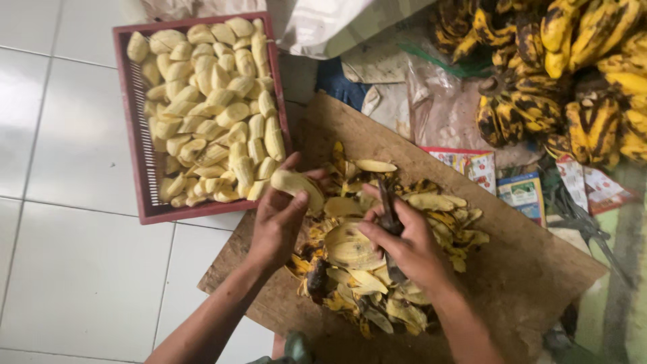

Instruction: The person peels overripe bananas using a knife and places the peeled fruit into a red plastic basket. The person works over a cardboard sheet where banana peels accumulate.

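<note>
Peeled banana [296, 185], pale cream-yellow and stubby, sits in the left hand [278, 226] just above the near edge of the wooden board [526, 269], close to the lower right corner of the red plastic crate [138, 145]. Its flesh looks smooth and bare, with no skin left on the part that shows. The crate is packed almost to its rim with other peeled bananas [212, 108] of the same colour, and it rests on the white tiled floor [74, 269], which lies open to the left and below. The board is tilted across the view, its middle heaped with banana peels [377, 269], yellow with dark blotches, so bare wood shows mainly along the right side and the top corner. Bunches of unpeeled bananas [573, 74], heavily black-spotted, crowd the upper right, with printed paper packets [522, 192] and crumpled plastic bags [431, 101] between them and the board. The left fingers are curled around the peeled banana, thumb across its upper side. The right hand [404, 246] is closed around a small knife [389, 216] with a dark blade pointing up from the fist, resting over the peel heap and just beside the left hand.
</note>
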`<move>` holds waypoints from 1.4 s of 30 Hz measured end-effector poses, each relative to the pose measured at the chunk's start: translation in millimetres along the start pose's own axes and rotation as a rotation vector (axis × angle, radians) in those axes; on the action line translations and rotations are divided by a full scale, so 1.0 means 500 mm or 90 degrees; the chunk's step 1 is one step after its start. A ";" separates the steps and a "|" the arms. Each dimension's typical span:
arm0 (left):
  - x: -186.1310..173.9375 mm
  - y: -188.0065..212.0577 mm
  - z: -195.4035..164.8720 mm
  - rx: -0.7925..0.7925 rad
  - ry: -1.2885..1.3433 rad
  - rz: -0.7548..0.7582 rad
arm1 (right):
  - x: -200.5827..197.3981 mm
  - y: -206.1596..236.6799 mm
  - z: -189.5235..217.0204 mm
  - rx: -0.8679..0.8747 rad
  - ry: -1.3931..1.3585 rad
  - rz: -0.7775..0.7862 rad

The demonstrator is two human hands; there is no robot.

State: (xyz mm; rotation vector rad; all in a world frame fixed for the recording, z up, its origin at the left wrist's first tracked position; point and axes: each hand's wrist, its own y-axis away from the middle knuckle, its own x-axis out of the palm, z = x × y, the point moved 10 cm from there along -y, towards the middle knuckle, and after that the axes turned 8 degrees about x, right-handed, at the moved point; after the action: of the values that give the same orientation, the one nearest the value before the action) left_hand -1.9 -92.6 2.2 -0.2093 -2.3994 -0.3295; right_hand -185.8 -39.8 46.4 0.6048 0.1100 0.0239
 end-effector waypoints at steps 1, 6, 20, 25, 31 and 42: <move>0.007 -0.005 -0.021 0.004 0.102 0.021 | 0.003 0.009 -0.008 0.018 -0.069 -0.002; 0.046 0.015 -0.048 -0.113 0.184 0.111 | 0.035 0.051 -0.022 -0.003 -0.119 -0.010; 0.103 0.071 -0.011 -0.137 0.119 0.172 | 0.110 0.117 0.033 -0.162 0.028 -0.072; 0.099 0.080 -0.005 -0.123 0.056 0.180 | 0.107 0.131 0.057 -0.232 0.118 -0.120; 0.087 0.080 -0.003 -0.096 -0.064 0.196 | 0.110 0.133 0.055 -0.257 0.073 -0.099; 0.057 0.074 0.034 -0.137 -0.029 0.137 | 0.114 0.091 -0.064 0.079 -0.567 0.053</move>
State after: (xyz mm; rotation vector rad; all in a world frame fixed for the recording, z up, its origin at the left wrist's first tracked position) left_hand -24.9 -50.7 15.6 -0.5738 -2.3563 -0.4867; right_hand -132.1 18.9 40.5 0.6970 -0.7821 -0.1725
